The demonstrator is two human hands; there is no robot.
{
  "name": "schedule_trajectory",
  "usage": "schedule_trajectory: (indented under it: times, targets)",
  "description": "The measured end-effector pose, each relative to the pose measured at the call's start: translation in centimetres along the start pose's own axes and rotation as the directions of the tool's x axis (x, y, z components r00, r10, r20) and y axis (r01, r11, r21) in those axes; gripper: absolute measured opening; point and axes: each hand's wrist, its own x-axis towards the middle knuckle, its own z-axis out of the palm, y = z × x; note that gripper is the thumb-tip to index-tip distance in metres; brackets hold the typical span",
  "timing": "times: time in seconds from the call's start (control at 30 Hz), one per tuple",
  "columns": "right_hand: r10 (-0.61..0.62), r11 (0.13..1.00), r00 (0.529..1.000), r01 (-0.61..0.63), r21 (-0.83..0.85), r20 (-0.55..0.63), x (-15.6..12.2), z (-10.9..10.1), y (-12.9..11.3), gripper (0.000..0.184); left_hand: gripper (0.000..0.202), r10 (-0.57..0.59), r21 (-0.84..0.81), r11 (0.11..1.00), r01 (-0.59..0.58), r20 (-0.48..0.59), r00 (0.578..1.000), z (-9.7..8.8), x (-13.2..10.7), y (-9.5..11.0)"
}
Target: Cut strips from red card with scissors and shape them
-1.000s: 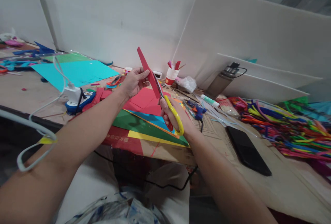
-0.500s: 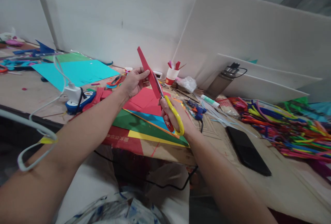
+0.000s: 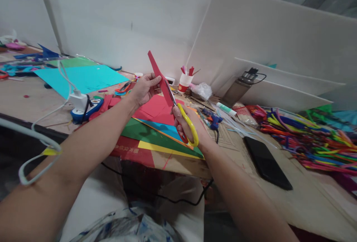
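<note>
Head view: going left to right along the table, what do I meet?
cyan sheet → white charger → left hand → red paper pinched in its fingers → yellow scissors → right hand gripping them → blue glue gun → metal bottle → pipe cleaners

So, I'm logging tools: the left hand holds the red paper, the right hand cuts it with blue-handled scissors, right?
No: the scissors in the right hand have yellow and red handles, as the head view shows. The left hand does hold the red paper.
</note>
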Motion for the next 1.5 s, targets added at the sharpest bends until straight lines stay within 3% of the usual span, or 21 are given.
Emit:
schedule_trajectory:
  times: [0.3,0.77,1.5]
  targets:
    - [0.038,0.999,0.999,-0.037,-0.02,0.025,-0.04,-0.01,-0.26,0.055,0.021,0.011,-0.029,0.999,-0.013,-0.072,0.997,-0.22,0.25,0.17]
    - [-0.003,1.0,1.0,0.003,-0.021,0.018,0.2,-0.11,0.16,0.055,0.014,0.023,0.015,1.0,-0.023,-0.007,1.0,0.05,-0.03,-0.24]
    - [0.034,0.999,0.999,-0.033,0.034,-0.011,-0.06,0.15,-0.01,0.053,0.015,0.01,0.006,1.0,-0.01,-0.024,1.0,0.14,-0.03,-0.16]
